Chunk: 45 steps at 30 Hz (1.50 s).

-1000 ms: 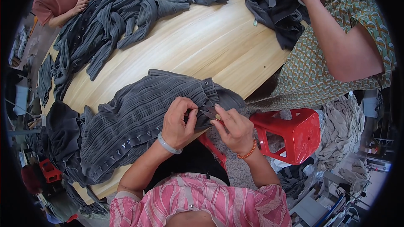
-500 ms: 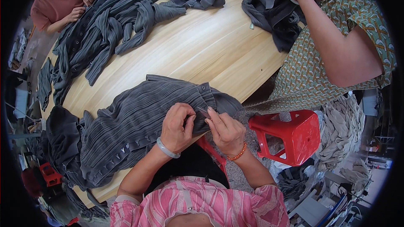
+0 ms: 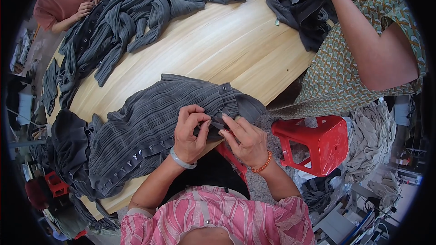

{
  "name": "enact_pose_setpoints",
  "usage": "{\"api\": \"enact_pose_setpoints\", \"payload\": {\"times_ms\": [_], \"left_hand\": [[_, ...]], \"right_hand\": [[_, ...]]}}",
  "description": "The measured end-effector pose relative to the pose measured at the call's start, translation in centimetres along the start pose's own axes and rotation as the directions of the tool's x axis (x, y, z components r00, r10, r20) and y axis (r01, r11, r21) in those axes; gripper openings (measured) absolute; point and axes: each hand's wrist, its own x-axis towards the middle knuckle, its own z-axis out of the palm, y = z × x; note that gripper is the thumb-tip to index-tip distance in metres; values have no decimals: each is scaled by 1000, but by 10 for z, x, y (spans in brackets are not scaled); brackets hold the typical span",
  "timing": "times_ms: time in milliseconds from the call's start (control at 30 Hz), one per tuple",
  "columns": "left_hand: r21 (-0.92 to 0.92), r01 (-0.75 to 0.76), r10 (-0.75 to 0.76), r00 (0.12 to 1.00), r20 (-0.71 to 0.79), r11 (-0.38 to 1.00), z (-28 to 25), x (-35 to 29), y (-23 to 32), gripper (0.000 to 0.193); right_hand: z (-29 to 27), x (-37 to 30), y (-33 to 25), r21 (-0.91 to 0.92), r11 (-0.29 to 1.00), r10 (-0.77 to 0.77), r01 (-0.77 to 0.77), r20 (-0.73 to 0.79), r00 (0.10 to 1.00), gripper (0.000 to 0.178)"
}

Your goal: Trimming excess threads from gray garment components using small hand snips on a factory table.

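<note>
A dark grey ribbed garment (image 3: 136, 124) lies across the near table edge, with a row of small metal hooks (image 3: 135, 156) down its placket. Thumb and forefinger of my left hand (image 3: 190, 136) are pinched together at the garment's front edge. Close beside it, my right hand (image 3: 249, 144) holds small thread snips (image 3: 227, 131), mostly hidden among the fingers. Both hands' fingertips meet the cloth just below the garment's banded end (image 3: 227, 97). Whether a thread lies between the left fingertips is too small to make out.
More dark garments (image 3: 120, 22) are heaped on the far left of the wooden table (image 3: 195, 50), where a person works. Another person at the right handles dark cloth (image 3: 299, 9). A red plastic stool (image 3: 334, 147) stands right of me, near piled beige cloth (image 3: 370, 136).
My right fingers have closed in, so the snips' pointed blade shows less. My left fingers have shifted slightly up. The whole view has moved a little.
</note>
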Motion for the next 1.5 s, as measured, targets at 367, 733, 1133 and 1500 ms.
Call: {"api": "enact_pose_setpoints", "payload": {"times_ms": [367,733,1133,1500], "left_hand": [[-69,-151,164,949,271,986,-13,-14,25,18],[360,-239,103,928,357,902,-60,-50,34,45],[787,89,-58,996,-67,611,-167,-144,-5,53],[865,152,-91,988,-123,478,-233,-201,-9,59]], "right_hand": [[-3,-1,9,93,976,204,-195,-100,974,35],[-1,37,9,258,936,246,-240,9,969,28],[10,30,31,459,803,368,-379,119,922,11],[2,43,35,573,681,491,-456,105,865,19]]}}
